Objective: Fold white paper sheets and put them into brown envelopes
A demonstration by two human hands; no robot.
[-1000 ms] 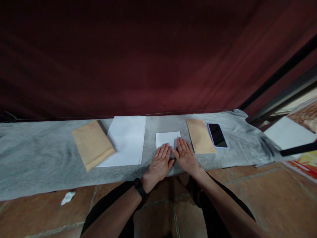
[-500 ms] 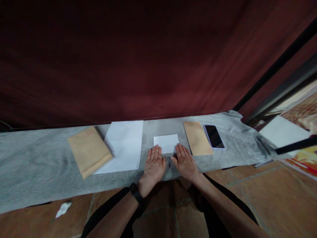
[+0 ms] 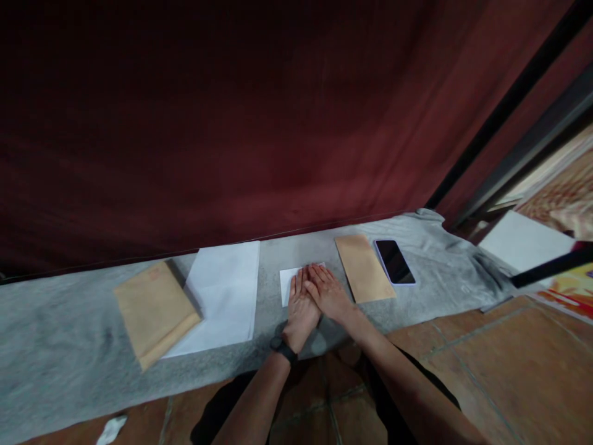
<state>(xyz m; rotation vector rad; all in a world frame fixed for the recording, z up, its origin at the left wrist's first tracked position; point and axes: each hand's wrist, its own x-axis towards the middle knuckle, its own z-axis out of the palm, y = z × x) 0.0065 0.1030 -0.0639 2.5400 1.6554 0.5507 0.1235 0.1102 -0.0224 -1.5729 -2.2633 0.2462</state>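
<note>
Far to the left of the small white paper (image 3: pixel 286 288), down on the tiled floor (image 3: pixel 532 364), is a white scrap (image 3: pixel 111 429). On the grey cloth (image 3: pixel 55 346), also well left of the small white paper, a brown packet (image 3: pixel 156 312) lies askew, partly over the large white sheets (image 3: pixel 229 287), which sit between it and the small white paper. The small white paper itself lies flat on the cloth, mostly hidden; its left part shows. Over it rests the left hand (image 3: pixel 302 306) (a dark watch (image 3: pixel 283 350) circles that wrist), palm down, fingers extended and close together, gripping nothing. The right hand (image 3: pixel 331 295) covers the paper's right part, slanting inward, its thumb side lapping over the left hand; its fingers too are straight and released, not clenched. Just right of the small white paper lies a brown envelope (image 3: pixel 365 269), and beyond that, farther from the paper, a phone (image 3: pixel 395 262), dark screen up, close beside the envelope.
</note>
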